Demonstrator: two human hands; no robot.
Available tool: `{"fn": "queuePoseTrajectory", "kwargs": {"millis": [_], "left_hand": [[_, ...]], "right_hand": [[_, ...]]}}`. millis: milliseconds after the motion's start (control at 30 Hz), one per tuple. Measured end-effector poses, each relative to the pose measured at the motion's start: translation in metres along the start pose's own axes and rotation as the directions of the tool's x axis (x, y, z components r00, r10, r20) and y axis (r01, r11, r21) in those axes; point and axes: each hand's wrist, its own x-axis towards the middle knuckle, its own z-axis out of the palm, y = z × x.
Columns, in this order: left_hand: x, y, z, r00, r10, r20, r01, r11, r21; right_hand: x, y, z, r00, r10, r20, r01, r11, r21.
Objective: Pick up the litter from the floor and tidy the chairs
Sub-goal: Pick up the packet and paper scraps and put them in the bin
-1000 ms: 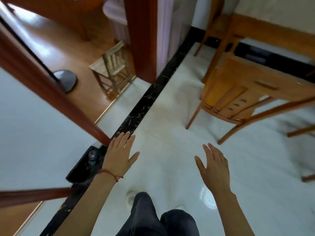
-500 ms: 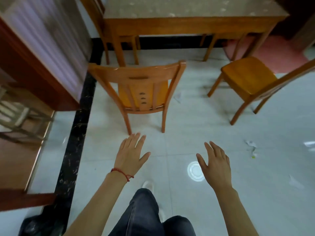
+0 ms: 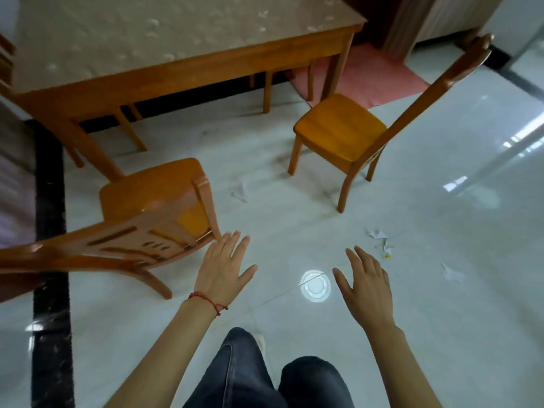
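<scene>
Two orange wooden chairs stand away from the table. The near chair (image 3: 153, 201) is at my left with its back towards me; the far chair (image 3: 338, 128) is ahead to the right. White paper scraps lie on the pale tiles: one scrap (image 3: 240, 193) between the chairs, a crumpled cluster (image 3: 379, 238) right of my right hand, and another piece (image 3: 452, 273) further right. My left hand (image 3: 223, 269), with a red string at the wrist, is open just right of the near chair's back. My right hand (image 3: 366, 285) is open too, held above the floor. Neither holds anything.
A wooden table (image 3: 164, 42) with a pale patterned top fills the upper left, with another chair's legs (image 3: 266, 92) under it. A pink mat (image 3: 368, 75) lies beyond. A black tile strip (image 3: 50, 260) runs down the left. A round light reflection (image 3: 315, 285) shines between my hands.
The view has swung right from the doorway to the table area. The near chair now sits further left, and the litter is closer. Both hands stay open and empty.
</scene>
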Motion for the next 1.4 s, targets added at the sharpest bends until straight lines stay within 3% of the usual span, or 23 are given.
{"fn": "queuePoseTrajectory", "kwargs": {"millis": [300, 467, 667, 867, 1167, 1400], "left_hand": [[0.137, 0.013, 0.003, 0.999, -0.018, 0.043, 0.018, 1.0, 0.005], [0.211, 0.012, 0.008, 0.983, -0.17, 0.065, 0.168, 0.985, 0.028], [0.272, 0.001, -0.006, 0.918, -0.383, 0.101, 0.381, 0.924, 0.039], [0.32, -0.038, -0.001, 0.835, -0.542, 0.096, 0.547, 0.836, -0.032], [0.412, -0.134, 0.011, 0.755, -0.644, 0.121, 0.653, 0.756, -0.051], [0.468, -0.189, 0.037, 0.744, -0.661, 0.098, 0.668, 0.73, -0.146]], "right_hand": [[0.138, 0.024, -0.001, 1.0, -0.008, 0.026, 0.007, 0.999, 0.039], [0.245, 0.038, 0.004, 0.981, -0.137, 0.136, 0.134, 0.991, 0.026], [0.358, 0.036, 0.007, 0.922, -0.315, 0.227, 0.314, 0.949, 0.04], [0.452, -0.008, 0.04, 0.864, -0.388, 0.322, 0.385, 0.92, 0.074], [0.572, -0.089, 0.12, 0.771, -0.442, 0.458, 0.446, 0.889, 0.106], [0.646, -0.122, 0.178, 0.714, -0.469, 0.52, 0.462, 0.874, 0.152]]}}
